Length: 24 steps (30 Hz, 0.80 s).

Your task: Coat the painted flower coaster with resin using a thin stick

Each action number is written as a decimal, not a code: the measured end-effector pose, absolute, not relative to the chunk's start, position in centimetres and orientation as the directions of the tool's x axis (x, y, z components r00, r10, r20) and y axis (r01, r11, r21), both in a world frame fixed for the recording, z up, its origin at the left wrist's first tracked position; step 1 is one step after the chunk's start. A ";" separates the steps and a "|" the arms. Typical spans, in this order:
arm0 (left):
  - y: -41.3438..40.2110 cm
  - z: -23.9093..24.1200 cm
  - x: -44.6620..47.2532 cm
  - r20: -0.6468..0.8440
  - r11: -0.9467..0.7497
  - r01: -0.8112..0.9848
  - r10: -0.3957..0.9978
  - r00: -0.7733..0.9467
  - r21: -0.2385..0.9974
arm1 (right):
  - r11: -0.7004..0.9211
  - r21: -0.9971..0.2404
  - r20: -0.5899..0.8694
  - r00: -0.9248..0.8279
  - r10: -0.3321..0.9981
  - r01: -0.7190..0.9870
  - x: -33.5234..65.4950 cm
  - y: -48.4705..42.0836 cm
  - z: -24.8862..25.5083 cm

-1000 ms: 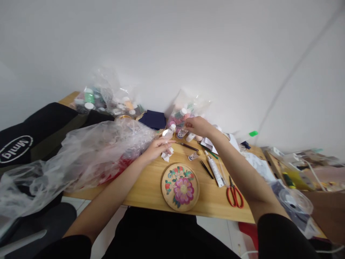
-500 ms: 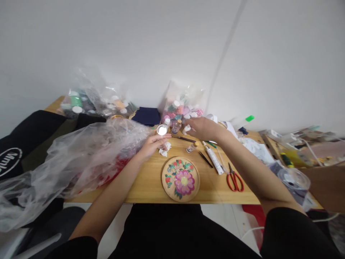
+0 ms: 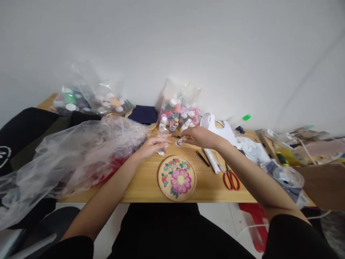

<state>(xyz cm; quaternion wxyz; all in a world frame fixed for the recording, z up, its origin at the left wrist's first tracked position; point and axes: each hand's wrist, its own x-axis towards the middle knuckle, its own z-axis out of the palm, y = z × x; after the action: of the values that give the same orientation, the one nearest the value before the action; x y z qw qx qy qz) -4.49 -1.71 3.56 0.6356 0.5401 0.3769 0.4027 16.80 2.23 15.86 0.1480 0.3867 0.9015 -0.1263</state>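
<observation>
My right hand (image 3: 198, 136) is closed around a small glass bottle with a cork-coloured cap (image 3: 181, 141), tilted above the table. My left hand (image 3: 151, 146) has its fingers stretched out to the right, over a crumpled white tissue (image 3: 160, 153) and just in front of a clear round dish (image 3: 163, 133). Below both hands lies a round wooden plate (image 3: 161, 186) decorated with a pink flower, red fruits and green leaves. Behind the hands are a white-capped bottle (image 3: 163, 122), a cork-capped bottle (image 3: 174, 125) and another white-capped bottle (image 3: 185, 125), which leans.
Black tweezers (image 3: 202, 158), a white tube (image 3: 212, 161) and red-handled scissors (image 3: 231, 180) lie to the right. A crumpled plastic bag (image 3: 81, 154) covers the left side. Bags of small bottles (image 3: 179, 108) stand by the wall, near dark blue cloth (image 3: 142, 115).
My right hand has left the white-capped bottle and taken hold of the small cork-capped bottle that stood on the table. My left hand has stayed near the dish, and the view has shifted slightly.
</observation>
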 end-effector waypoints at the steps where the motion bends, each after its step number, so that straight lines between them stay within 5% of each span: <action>1: -1.8 3.6 -4.5 -0.056 0.104 -0.092 0.903 0.426 0.990 | 0.692 -0.171 -0.320 -0.704 0.634 0.701 16.6 2.3 16.1; 5: -2.0 4.0 -4.7 -0.061 0.134 -0.116 0.869 0.490 0.984 | 0.745 -0.367 -0.131 -0.824 0.552 0.557 15.6 2.7 16.4; 13: -1.9 4.3 -5.1 -0.074 0.160 -0.146 0.880 0.469 0.976 | 0.683 -0.512 -0.133 -0.834 0.535 0.521 15.4 3.8 16.9; 24: -2.0 4.1 -4.9 -0.081 0.180 -0.191 0.897 0.435 0.965 | 0.614 -0.363 -0.258 -0.709 0.656 0.700 14.5 3.9 18.9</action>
<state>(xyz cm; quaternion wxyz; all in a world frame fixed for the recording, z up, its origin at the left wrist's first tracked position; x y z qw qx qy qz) -4.95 -1.99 4.09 0.6827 0.5012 0.3520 0.3985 14.50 3.90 18.89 0.0495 0.3780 0.8971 -0.2233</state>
